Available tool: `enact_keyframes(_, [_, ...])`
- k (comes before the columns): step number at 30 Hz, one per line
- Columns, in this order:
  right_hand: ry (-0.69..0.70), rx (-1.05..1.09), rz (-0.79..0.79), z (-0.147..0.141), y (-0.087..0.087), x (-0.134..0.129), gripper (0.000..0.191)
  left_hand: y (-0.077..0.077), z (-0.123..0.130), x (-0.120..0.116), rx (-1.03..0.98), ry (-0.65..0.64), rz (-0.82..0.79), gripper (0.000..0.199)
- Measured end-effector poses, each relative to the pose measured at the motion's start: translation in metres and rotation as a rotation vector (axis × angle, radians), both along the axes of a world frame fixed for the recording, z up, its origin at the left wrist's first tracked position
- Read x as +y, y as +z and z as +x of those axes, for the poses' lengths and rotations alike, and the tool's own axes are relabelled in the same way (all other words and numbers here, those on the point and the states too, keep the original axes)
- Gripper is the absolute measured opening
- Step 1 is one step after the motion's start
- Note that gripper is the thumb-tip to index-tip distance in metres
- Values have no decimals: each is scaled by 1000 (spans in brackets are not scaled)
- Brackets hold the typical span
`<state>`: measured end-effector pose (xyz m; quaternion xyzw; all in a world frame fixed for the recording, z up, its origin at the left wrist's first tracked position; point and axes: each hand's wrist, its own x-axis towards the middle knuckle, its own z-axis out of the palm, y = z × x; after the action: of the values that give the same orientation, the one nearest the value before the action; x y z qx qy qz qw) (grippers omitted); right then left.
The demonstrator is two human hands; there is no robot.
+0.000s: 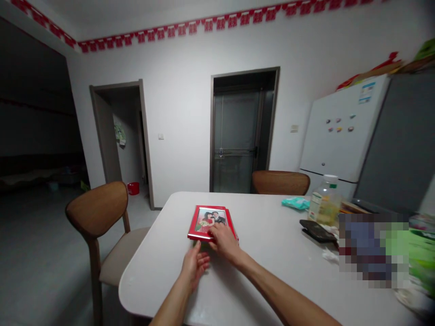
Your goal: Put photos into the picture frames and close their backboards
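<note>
A red picture frame [205, 220] lies on the white table, with a photo of two people and a bouquet behind its front. My right hand [224, 242] grips its near edge: the fingers rest on top and the thumb is below the edge. Just short of the near left corner is my left hand [195, 266], held sideways with its fingers apart and nothing in it. Its thumb tip points up to the frame's edge; whether it touches cannot be made out. Something thin and red shows under the frame's right side.
On the right of the table [163, 253] are a plastic bottle [324, 201] of yellowish liquid, a black wallet-like item [316, 231], a teal packet [295, 203] and blurred clutter. Wooden chairs stand at the left [98, 210] and far side [281, 182]. A fridge [343, 131] stands behind.
</note>
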<state>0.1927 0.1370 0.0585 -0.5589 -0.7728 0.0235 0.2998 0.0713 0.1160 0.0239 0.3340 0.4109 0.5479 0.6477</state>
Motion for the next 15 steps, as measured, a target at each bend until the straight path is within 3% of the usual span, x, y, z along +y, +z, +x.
enact_keyframes(2, [34,-45,30,-5,2,-18,19,3,7,-5,-52,41,98,40])
enact_keyframes(4, [85,45,27,-7,5,-37,20,12,10,-14,-24,130,195,41])
enact_keyframes(8, [209,629,-137,-4,24,-71,41,34,4,-49,283,293,424,31])
enact_keyframes(10, [213,996,-264,-1,36,-86,52,42,-1,-71,545,285,661,27])
enact_keyframes(12, [246,1311,-356,2,45,-102,55,42,-5,-90,793,269,1011,31])
enact_keyframes(15, [334,1586,-441,8,42,-126,61,23,-4,-112,1078,356,1409,31])
